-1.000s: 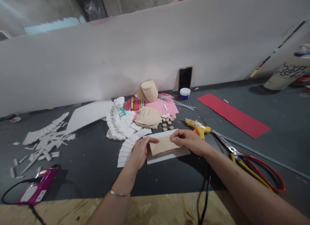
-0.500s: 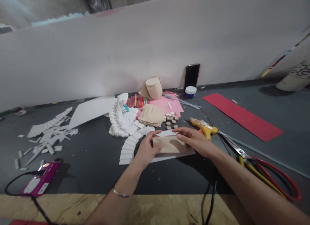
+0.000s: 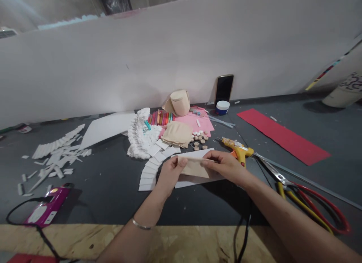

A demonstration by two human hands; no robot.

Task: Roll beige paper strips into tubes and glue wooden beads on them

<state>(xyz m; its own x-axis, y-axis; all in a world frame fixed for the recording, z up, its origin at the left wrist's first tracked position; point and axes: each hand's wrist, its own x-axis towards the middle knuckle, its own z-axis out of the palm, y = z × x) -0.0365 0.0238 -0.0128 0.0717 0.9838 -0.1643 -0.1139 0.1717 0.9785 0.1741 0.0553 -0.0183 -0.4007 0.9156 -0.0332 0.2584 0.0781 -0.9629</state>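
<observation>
A beige piece of cloth [image 3: 196, 168] is pinched along its upper edge between my two hands, a little above a white sheet [image 3: 189, 183]. My left hand [image 3: 170, 173] is closed on its left end, thumb on top. My right hand [image 3: 224, 165] grips the right part between thumb and fingers. White card strips [image 3: 148, 176] fan out in a curve just left of my left hand. Behind the hands lie a stack of beige cloth pieces [image 3: 177, 134] and several small beige discs [image 3: 197, 142]. A yellow glue gun [image 3: 240, 151] rests beyond my right hand.
Large scissors [image 3: 279, 178] with red and yellow handles and a red strip [image 3: 283, 136] lie at the right. A phone [image 3: 224, 89] leans on the wall behind a small jar [image 3: 222, 107]. White scraps [image 3: 56, 161] and a magenta device [image 3: 48, 206] with a cable occupy the left.
Both hands have changed their hold. The cloth's upper edge is now lifted and pinched by thumbs and fingers, where before the hands lay around it on the white sheet.
</observation>
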